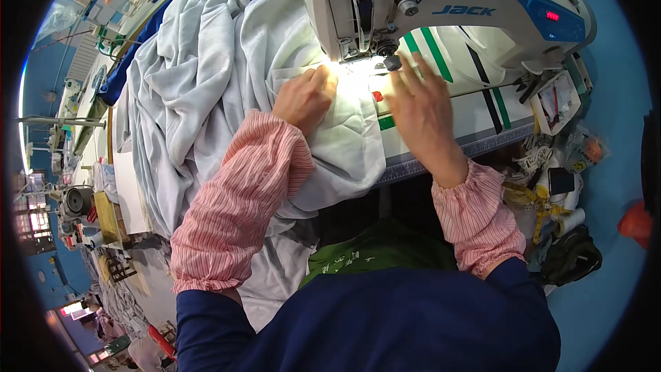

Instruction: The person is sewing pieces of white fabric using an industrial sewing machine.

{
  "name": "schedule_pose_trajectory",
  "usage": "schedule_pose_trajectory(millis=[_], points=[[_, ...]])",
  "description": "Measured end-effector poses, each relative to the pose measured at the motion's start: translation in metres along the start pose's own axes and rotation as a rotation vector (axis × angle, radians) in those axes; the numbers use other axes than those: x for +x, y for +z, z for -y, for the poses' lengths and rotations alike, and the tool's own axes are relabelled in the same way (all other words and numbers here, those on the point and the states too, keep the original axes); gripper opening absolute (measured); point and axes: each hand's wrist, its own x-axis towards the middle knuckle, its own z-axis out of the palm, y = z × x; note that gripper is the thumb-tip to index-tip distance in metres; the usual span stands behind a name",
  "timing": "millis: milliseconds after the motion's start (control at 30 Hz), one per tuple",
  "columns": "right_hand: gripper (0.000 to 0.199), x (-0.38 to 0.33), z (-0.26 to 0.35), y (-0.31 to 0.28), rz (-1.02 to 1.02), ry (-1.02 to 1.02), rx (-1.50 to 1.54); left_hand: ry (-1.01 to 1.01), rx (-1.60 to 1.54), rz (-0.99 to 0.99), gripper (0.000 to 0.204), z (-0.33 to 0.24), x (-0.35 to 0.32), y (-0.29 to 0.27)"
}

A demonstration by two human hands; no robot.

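Note:
A white and blue sewing machine [441, 0] stands ahead of me, its lamp glaring over the needle area. Pale grey-white cloth [206, 62] lies heaped left of it, with one edge running under the machine head. My left hand [306, 100], fingers curled together, grips the cloth just left of the needle. To the right of the needle, my right hand [423, 107] has its fingers spread, slightly smeared by motion, with the fingertips beside a dark round knob [392, 63]. The glare hides the stitching point.
A ruler strip [461, 149] edges the table front. Green and black stripes [487, 100] cross the table at right, near a white tray [555, 103] of small tools. Below it hang a yellow tape measure [544, 210] and thread spools [570, 222]. Other machines [74, 200] stand far left.

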Motion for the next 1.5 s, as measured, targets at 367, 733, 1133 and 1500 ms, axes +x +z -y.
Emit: schedule_pose_trajectory(millis=[367, 733, 1133, 1500], points=[[0.059, -0.004, -0.006, 0.009, 0.094, 0.134, 0.096, -0.066, -0.126, -0.019, 0.017, 0.004, -0.003, 0.003], [0.058, -0.004, -0.005, 0.008, 0.124, 0.175, 0.055, 0.059, 0.081, 0.006, 0.027, 0.001, -0.002, -0.005], [0.038, 0.016, -0.006, 0.011, -0.043, 0.08, 0.099, -0.051, 0.053, 0.066, 0.015, 0.007, 0.008, -0.002], [0.015, 0.044, -0.002, 0.028, -0.127, 0.267, 0.688, -0.133, -0.042, 0.03, 0.014, 0.006, 0.01, -0.002]])
